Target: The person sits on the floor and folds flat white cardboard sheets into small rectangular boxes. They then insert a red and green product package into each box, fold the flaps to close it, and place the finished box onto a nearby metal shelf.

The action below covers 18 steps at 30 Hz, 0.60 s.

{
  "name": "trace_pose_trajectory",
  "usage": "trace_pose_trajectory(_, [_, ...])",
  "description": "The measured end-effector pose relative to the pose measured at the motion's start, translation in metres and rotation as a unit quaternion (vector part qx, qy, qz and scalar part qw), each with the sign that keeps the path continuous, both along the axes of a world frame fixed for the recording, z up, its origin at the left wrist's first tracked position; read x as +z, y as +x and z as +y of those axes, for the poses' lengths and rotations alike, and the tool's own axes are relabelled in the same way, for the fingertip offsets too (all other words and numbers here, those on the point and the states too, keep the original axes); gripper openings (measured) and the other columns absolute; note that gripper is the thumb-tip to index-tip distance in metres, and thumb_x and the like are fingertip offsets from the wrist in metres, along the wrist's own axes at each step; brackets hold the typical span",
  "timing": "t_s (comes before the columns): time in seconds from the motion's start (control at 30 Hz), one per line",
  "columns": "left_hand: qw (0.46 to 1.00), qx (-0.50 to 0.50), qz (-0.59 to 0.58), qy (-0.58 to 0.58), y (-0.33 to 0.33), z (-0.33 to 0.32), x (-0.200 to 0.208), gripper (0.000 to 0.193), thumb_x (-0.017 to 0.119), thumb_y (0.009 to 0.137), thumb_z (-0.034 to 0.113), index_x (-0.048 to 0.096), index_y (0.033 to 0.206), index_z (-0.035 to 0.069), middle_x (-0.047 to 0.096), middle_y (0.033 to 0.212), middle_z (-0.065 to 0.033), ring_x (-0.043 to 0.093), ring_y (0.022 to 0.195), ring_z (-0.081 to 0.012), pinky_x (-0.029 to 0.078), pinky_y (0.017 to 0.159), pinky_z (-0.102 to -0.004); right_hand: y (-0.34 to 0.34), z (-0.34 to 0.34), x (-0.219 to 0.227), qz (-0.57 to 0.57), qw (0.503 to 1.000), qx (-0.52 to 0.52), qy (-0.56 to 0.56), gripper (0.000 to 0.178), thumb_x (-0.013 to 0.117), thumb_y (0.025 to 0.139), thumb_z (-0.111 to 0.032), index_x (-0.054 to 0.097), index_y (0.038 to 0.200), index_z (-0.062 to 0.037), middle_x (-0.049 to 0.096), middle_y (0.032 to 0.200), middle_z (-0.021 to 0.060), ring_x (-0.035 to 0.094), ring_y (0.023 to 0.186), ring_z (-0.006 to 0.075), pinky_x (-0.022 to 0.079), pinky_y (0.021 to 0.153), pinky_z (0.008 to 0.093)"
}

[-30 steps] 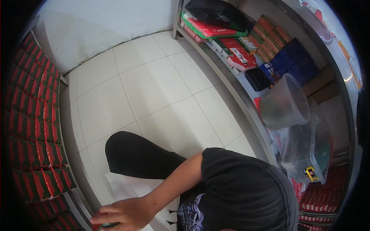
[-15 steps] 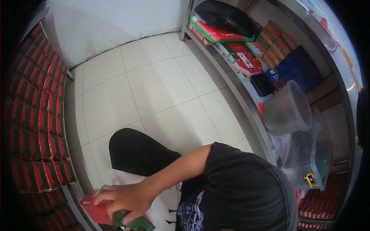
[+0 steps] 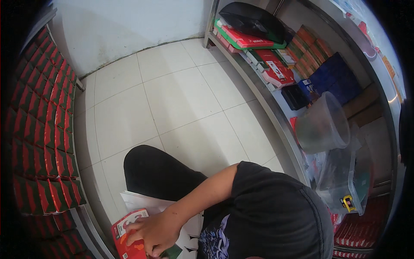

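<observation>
Open tiled floor ahead, stacked red boxes walling the left, cluttered shelf right

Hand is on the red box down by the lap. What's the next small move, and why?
Probably lift the red box and carry it left toward the rows of red boxes on the shelf. The one hand in view, whichever it is, lies over the box above the white sheets on the lap, and the stacked rows hold boxes of the same colour.

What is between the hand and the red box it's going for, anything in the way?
Nothing visible is in the way. The hand already rests on top of the red box, fingers spread over it, above the white sheets by the knee. Which hand it is cannot be told; no other hand shows.
</observation>
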<state>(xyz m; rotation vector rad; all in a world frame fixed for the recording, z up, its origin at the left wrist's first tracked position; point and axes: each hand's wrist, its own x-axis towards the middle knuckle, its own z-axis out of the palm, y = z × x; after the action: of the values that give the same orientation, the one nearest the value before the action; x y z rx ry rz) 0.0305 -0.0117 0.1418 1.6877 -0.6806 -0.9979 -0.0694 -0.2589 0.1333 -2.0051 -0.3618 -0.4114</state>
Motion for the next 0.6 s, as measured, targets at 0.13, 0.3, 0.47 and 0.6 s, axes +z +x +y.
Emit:
trace_pose_trajectory(0.13, [0.96, 0.094, -0.183, -0.189, 0.023, 0.005, -0.042, 0.048, 0.06, 0.11, 0.041, 0.069, 0.133, 0.001, 0.061, 0.139, -0.0192, 0.065, 0.111, -0.033, 0.055, 0.093, -0.0448, 0.006, 0.001, -0.011, -0.042, 0.996, 0.069, 0.049, 0.026, 0.07, 0.098, -0.03, 0.083, 0.105, -0.0094, 0.06, 0.143, 0.0241, 0.052, 0.132, 0.0452, 0.044, 0.109, 0.0564])
trace_pose_trajectory(0.3, [0.911, 0.249, -0.269, -0.188, -0.009, -0.027, -0.013, 0.044, 0.057, 0.114, 0.04, 0.07, 0.131, 0.002, 0.066, 0.134, -0.0183, 0.067, 0.109, -0.0289, 0.056, 0.092, -0.0441, -0.015, -0.009, 0.046, 0.046, 0.976, 0.036, 0.211, 0.037, 0.063, 0.106, -0.029, 0.059, 0.126, 0.0014, 0.066, 0.113, 0.0279, 0.065, 0.109, 0.0481, 0.049, 0.092, 0.0542])
trace_pose_trajectory(0.47, [0.887, 0.305, -0.27, -0.219, -0.001, -0.043, -0.014, 0.041, 0.068, 0.107, 0.036, 0.064, 0.128, 0.001, 0.069, 0.118, -0.0121, 0.064, 0.103, -0.0225, 0.052, 0.095, -0.0393, -0.002, 0.024, 0.047, 0.089, 0.977, 0.047, 0.188, 0.035, 0.067, 0.101, -0.022, 0.073, 0.133, -0.0085, 0.063, 0.14, 0.0228, 0.058, 0.131, 0.0407, 0.048, 0.108, 0.055])
trace_pose_trajectory(0.6, [0.84, 0.358, -0.376, -0.158, -0.001, -0.054, 0.016, 0.04, 0.086, 0.089, 0.028, 0.066, 0.113, 0.003, 0.061, 0.118, -0.0183, 0.056, 0.111, -0.0319, 0.044, 0.101, -0.0423, 0.02, 0.028, 0.031, -0.081, 0.993, -0.075, 0.037, 0.032, 0.065, 0.102, -0.01, 0.068, 0.132, 0.0011, 0.076, 0.11, 0.0189, 0.076, 0.1, 0.0371, 0.062, 0.086, 0.0443])
